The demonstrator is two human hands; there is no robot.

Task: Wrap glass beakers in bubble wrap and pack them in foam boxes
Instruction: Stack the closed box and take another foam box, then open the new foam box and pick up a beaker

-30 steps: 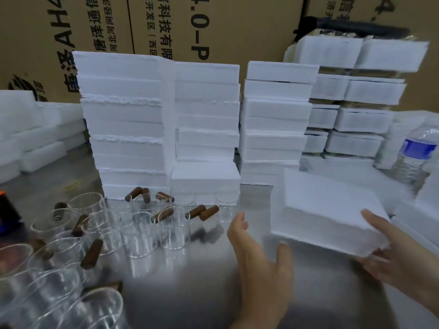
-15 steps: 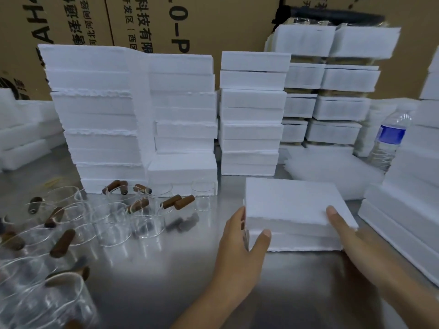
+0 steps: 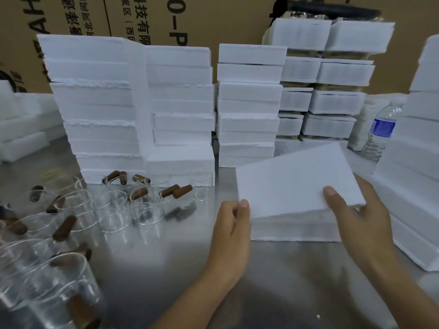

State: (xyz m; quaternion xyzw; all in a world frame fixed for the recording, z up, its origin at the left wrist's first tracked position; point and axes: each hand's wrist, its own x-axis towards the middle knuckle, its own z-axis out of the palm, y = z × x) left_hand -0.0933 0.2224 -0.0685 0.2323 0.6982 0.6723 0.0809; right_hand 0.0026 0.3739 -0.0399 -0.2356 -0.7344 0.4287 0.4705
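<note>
Step in hand, as I judge it: opening one box for packing.

Object: flat white rectangular foam lid point(image 3: 292, 181), sitting skewed on its white foam box base point(image 3: 294, 226), near-right of centre on the table. The lid touches the base at the near-left corner and stands clear of it toward the right.

Hands: left hand point(image 3: 231, 231) pinches the lid's near-left corner, thumb on top. Right hand point(image 3: 361, 222) grips the near-right corner, thumb on top, fingers tucked under the edge.

Handling (judgement): foam is very light and stiff but crumbly. The torn edges suggest it breaks under a hard pinch. Hold by the corners or long edges, with light pressure, and lift level.

Clear glass beakers with brown wooden handles point(image 3: 114, 210) are clustered at near-left, mostly upright and some touching. They are fragile and probably slick, so take each by the body, not by the handle alone. None is wrapped yet. I cannot pick out any bubble wrap.

Surface: brushed steel table point(image 3: 166, 257), smooth and reflective. Light foam will likely slide on it.

Room: stacks of white foam boxes point(image 3: 99, 103) run across the far side and down the right. Brown cardboard cartons point(image 3: 225, 17) with printed lettering stand behind them. A clear plastic water bottle with a blue label point(image 3: 382, 129) stands at far right
</note>
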